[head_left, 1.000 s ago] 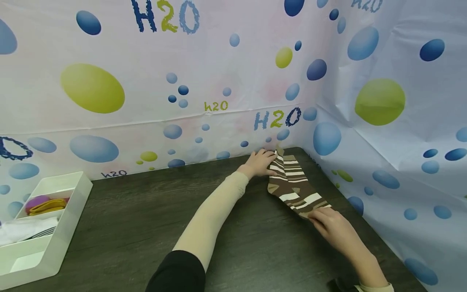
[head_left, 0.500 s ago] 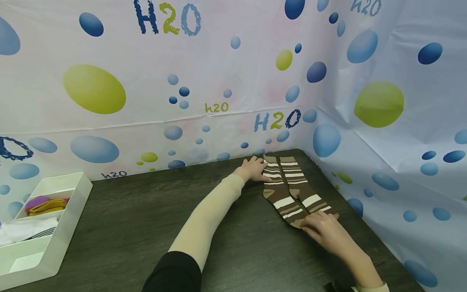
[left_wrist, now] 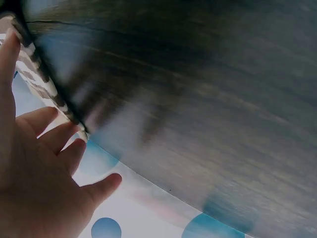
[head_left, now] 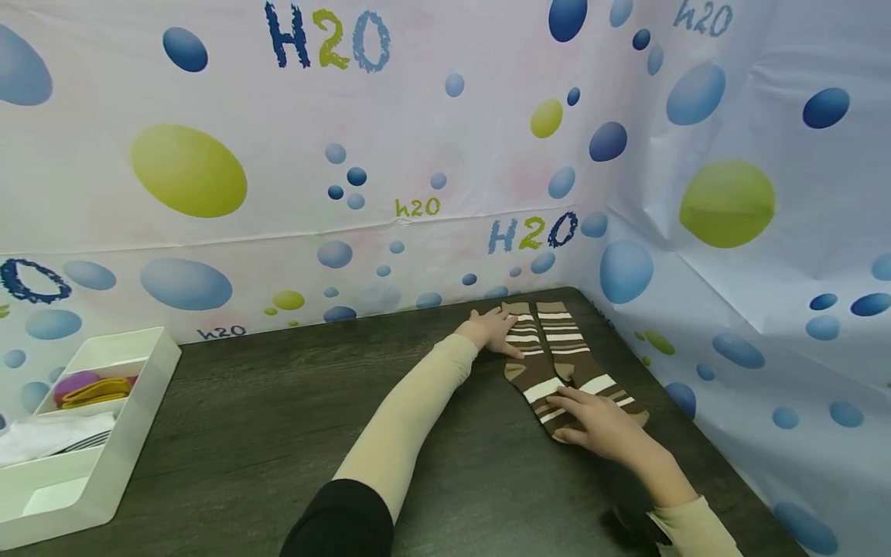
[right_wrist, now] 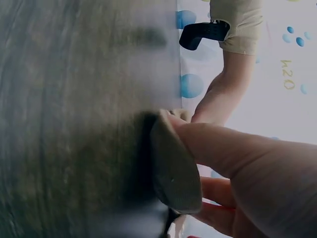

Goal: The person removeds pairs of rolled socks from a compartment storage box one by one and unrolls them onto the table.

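Two brown socks with white and tan stripes lie side by side on the dark table, the left sock (head_left: 530, 374) beside the right sock (head_left: 567, 340). My left hand (head_left: 490, 329) rests with spread fingers on the leg of the left sock near its cuff. In the left wrist view, the fingers of that hand (left_wrist: 44, 168) meet the sock's striped edge (left_wrist: 47, 84). My right hand (head_left: 604, 425) lies over the foot parts, fingers extended. Up close in the right wrist view, its thumb touches the tan toe (right_wrist: 174, 171); part of the toe is hidden.
A white divided tray (head_left: 142, 402) stands at the left, holding purple and mustard folded cloth items (head_left: 96, 391) and a white item with dark stripes (head_left: 52, 435). A patterned curtain (head_left: 390, 124) rises behind the table (head_left: 292, 410) and along its right side.
The socks, overlapping a second ago, now lie apart side by side. My left hand shifted left, then slightly back right. My right hand let go of the toe end and spread over the feet.
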Demonstrator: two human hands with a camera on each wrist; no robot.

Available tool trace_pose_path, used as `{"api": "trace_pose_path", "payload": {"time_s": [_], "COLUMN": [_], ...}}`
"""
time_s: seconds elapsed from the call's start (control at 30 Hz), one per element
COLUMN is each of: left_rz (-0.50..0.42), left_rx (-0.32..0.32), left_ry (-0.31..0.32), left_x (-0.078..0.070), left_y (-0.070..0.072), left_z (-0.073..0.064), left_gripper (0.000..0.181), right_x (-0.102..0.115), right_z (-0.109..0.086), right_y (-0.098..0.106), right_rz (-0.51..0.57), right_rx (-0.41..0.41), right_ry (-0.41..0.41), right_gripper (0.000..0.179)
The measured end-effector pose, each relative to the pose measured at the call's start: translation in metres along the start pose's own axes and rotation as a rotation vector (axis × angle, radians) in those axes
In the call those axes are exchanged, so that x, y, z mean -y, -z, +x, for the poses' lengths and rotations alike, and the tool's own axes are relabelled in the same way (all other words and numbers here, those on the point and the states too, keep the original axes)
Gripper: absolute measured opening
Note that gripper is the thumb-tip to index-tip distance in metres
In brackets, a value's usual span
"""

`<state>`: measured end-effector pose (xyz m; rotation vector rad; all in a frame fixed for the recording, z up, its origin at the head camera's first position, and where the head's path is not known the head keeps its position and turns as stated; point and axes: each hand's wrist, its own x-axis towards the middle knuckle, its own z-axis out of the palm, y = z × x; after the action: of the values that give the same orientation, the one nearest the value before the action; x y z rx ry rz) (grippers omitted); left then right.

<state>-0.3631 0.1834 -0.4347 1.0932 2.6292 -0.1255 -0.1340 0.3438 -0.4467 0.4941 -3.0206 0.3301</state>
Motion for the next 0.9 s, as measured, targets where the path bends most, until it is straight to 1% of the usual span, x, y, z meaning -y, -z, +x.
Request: {"api": "trace_pose_path", "payload": {"time_s": [0.1, 0.17, 0.3, 0.43, 0.57, 0.73, 0.83, 0.9], "left_rz": [-0.020, -0.022, -0.010, 0.013, 0.021, -0.048, -0.084, -0.094], "left_rx": [0.016, 0.021, 0.021, 0.018, -0.008, -0.065, -0.100, -0.136], "left_ry": [0.006, 0.008, 0.015, 0.022, 0.018, -0.014, -0.033, -0.051], "left_x": [0.000, 0.000, -0.002, -0.003, -0.003, 0.004, 0.011, 0.015], "left_y": [-0.001, -0.002, -0.002, -0.006, -0.009, -0.010, -0.008, -0.004], "left_z": [-0.001, -0.002, -0.004, -0.005, -0.007, -0.009, -0.014, -0.019], "left_gripper": [0.090, 0.090, 0.090, 0.091, 0.090, 0.086, 0.082, 0.080], "right_x": [-0.001, -0.001, 0.000, 0.000, -0.001, -0.001, 0.000, 0.002], "right_z": [0.000, 0.000, -0.003, -0.006, -0.007, -0.003, 0.001, 0.004], "right_y": [-0.001, 0.000, 0.002, 0.004, 0.008, 0.015, 0.018, 0.021], "right_rz": [0.037, 0.057, 0.083, 0.104, 0.121, 0.121, 0.110, 0.098], "right_rx": [0.087, 0.120, 0.148, 0.181, 0.212, 0.207, 0.174, 0.143], "right_ry": [-0.016, -0.025, -0.029, -0.030, -0.044, -0.051, -0.041, -0.030], "right_gripper": [0.054, 0.057, 0.059, 0.060, 0.059, 0.057, 0.052, 0.049]}}
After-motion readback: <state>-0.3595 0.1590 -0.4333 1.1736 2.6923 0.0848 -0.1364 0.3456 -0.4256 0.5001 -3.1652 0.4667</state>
